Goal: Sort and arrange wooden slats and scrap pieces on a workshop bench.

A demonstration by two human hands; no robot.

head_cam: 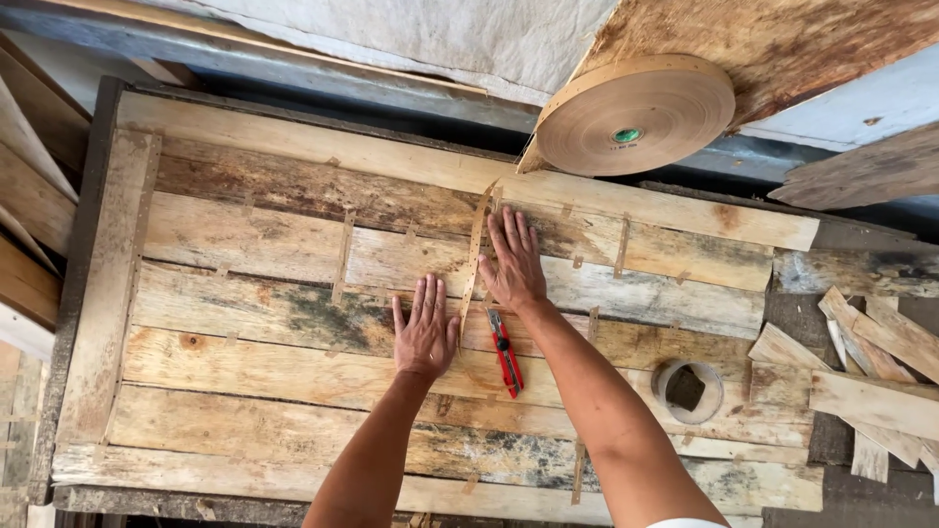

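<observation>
My left hand (425, 332) lies flat, fingers spread, on a sheet of joined wood veneer strips (245, 313). My right hand (513, 262) presses flat just beyond it, fingers apart. Between the two hands runs a narrow strip of brown paper tape (475, 249), leading up toward a big tape roll (636, 115). A red utility knife (506, 354) rests on the veneer beside my right wrist. Neither hand holds anything.
The tape roll leans at the far edge of the sheet. A small round container (688, 389) sits to the right. Loose veneer offcuts (871, 367) are piled at the right edge. Stacked boards (24, 196) stand on the left.
</observation>
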